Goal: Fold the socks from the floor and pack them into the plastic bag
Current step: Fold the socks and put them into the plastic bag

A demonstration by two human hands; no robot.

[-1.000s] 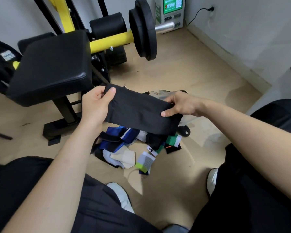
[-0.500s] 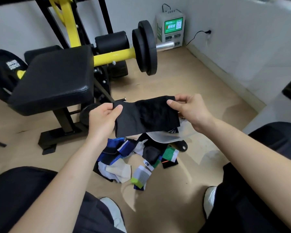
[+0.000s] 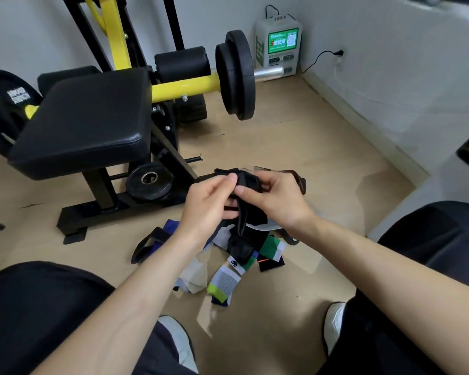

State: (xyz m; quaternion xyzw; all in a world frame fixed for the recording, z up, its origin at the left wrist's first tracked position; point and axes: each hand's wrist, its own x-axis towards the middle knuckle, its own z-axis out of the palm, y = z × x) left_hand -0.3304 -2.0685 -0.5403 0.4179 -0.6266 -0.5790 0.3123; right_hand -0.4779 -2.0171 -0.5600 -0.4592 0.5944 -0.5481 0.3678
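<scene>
A black sock (image 3: 251, 212) hangs doubled over between my two hands above the floor. My left hand (image 3: 207, 203) pinches its upper edge from the left, and my right hand (image 3: 275, 198) grips it from the right, thumbs nearly touching. Below them a pile of socks (image 3: 228, 266) in blue, white, green and black lies on the wooden floor. A clear plastic bag (image 3: 266, 227) shows partly behind the sock, mostly hidden by my right hand.
A black and yellow weight bench (image 3: 92, 123) with a loaded bar (image 3: 236, 74) stands at the left and back. A small weight plate (image 3: 149, 182) lies under it. A charging kiosk (image 3: 278, 47) stands in the far corner. My knees and white shoes (image 3: 333, 323) frame the pile.
My hands have come together, folding the black sock from a flat spread into a doubled bundle. The view has tilted up slightly, showing more of the room.
</scene>
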